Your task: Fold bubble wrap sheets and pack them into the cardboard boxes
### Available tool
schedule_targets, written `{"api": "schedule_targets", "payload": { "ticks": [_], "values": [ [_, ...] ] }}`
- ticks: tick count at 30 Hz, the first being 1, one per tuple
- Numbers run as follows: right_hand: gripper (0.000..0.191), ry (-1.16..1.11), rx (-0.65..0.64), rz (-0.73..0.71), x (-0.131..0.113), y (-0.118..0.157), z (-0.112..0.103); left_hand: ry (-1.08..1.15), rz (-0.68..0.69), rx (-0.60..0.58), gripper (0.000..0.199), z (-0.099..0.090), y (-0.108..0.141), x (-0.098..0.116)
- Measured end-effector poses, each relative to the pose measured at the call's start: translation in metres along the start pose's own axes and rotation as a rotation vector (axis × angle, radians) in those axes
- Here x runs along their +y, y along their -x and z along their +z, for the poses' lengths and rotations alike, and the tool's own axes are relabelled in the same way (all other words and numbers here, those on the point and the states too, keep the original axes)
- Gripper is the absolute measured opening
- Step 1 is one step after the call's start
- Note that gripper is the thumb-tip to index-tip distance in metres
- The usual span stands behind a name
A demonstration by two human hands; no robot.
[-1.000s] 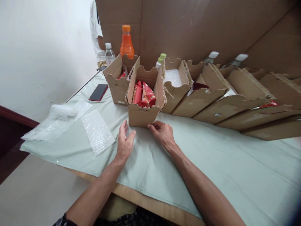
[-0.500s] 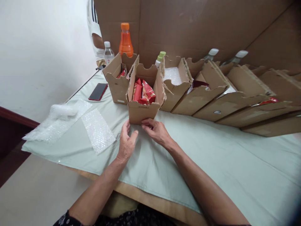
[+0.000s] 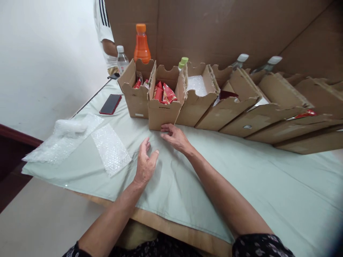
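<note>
A narrow cardboard box point(image 3: 164, 116) with a wavy-cut top edge stands in the row, between two similar boxes. Inside it are red snack packets point(image 3: 168, 94). My right hand point(image 3: 177, 138) rests its fingertips on the lower front of this box, fingers bent and thumb apart, gripping nothing. My left hand point(image 3: 146, 162) hovers over the cloth in front of the box, fingers spread and touching no box. To its left lies a flat sheet of bubble wrap point(image 3: 112, 150).
More cardboard boxes point(image 3: 198, 111) line the table's back to the right. An orange bottle point(image 3: 142, 46) and clear bottles stand behind them. A phone point(image 3: 110, 104) and crumpled bubble wrap point(image 3: 66, 137) lie at left. A person in a white sleeve point(image 3: 105, 30) is behind.
The box with the red packets has slid back into the row, with my right hand following at its front. My left hand has come away from the box.
</note>
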State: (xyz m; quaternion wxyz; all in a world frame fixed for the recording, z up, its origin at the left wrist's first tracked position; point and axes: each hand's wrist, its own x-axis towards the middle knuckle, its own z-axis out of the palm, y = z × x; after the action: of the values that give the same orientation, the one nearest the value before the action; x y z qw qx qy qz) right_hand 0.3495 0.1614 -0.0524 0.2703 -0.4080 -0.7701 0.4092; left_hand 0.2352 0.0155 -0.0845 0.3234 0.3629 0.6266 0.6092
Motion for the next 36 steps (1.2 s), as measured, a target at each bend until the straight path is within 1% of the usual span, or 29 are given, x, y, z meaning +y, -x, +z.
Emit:
{"api": "schedule_targets", "payload": {
  "ticks": [4,7,10,12,20,24,27,30,32,34,36],
  "values": [
    [0.041,-0.005,0.004,-0.004,0.001,0.001,0.003,-0.021,0.001,-0.014,0.057,0.0,0.0,0.0],
    [0.041,-0.009,0.03,-0.017,-0.002,0.0,0.004,-0.042,0.0,-0.026,0.057,0.0,0.0,0.002],
    [0.034,-0.007,0.063,-0.024,-0.004,-0.009,0.002,-0.05,-0.006,-0.028,0.055,0.0,0.001,0.002],
    [0.033,0.001,0.074,-0.024,-0.003,-0.018,0.0,-0.045,-0.009,-0.024,0.055,0.0,0.001,0.001],
    [0.055,0.049,0.054,-0.004,0.005,-0.048,-0.003,-0.058,0.002,-0.023,0.053,0.0,-0.001,-0.004],
    [0.057,0.08,0.058,0.011,0.006,-0.052,-0.003,-0.054,-0.009,-0.024,0.053,-0.001,0.0,-0.004],
    [0.055,0.108,0.059,0.015,0.003,-0.048,-0.005,-0.048,-0.005,-0.025,0.054,-0.001,0.001,-0.002],
    [0.038,0.133,0.061,-0.018,-0.013,-0.041,-0.008,-0.043,-0.005,-0.026,0.054,0.0,0.001,-0.001],
    [0.034,0.154,0.087,-0.114,-0.034,-0.039,-0.011,-0.048,-0.007,-0.024,0.054,0.001,0.001,0.001],
    [0.044,0.208,0.117,-0.251,-0.062,-0.046,-0.011,-0.055,-0.013,-0.015,0.054,0.002,0.001,0.002],
    [0.06,0.321,0.125,-0.344,-0.093,-0.062,-0.01,-0.046,-0.021,-0.007,0.054,0.003,0.002,0.004]
  ]
}}
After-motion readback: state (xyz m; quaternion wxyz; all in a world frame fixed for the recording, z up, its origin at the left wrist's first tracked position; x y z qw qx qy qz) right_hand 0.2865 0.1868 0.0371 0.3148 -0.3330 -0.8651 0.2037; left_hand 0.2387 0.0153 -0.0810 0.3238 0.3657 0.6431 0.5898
